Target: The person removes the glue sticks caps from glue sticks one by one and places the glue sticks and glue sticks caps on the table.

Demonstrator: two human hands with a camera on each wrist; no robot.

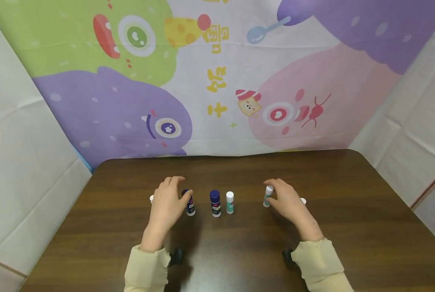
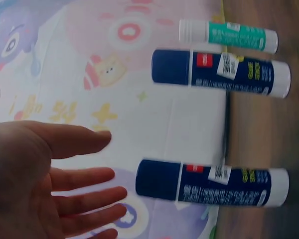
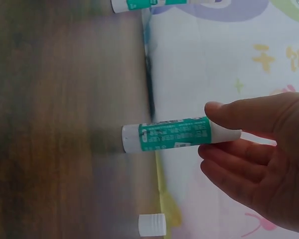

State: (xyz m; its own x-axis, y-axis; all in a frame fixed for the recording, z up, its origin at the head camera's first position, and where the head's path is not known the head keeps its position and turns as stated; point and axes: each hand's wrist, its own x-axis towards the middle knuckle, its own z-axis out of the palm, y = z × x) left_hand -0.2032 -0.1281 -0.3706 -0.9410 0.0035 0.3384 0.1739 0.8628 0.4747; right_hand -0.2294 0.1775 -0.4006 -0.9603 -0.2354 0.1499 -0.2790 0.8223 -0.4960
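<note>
My left hand has thumb and fingers spread beside a navy-capped glue stick, apart from it in the left wrist view. In the head view that hand partly covers the same stick. My right hand holds a green-and-white glue stick by its white end, thumb on one side and fingers on the other. Between the hands stand a second navy glue stick and another green-and-white glue stick, side by side.
A small white ribbed cap-like piece stands beyond the right hand. Another white piece peeks out left of the left hand. The brown table meets a cartoon-printed cloth at its far edge.
</note>
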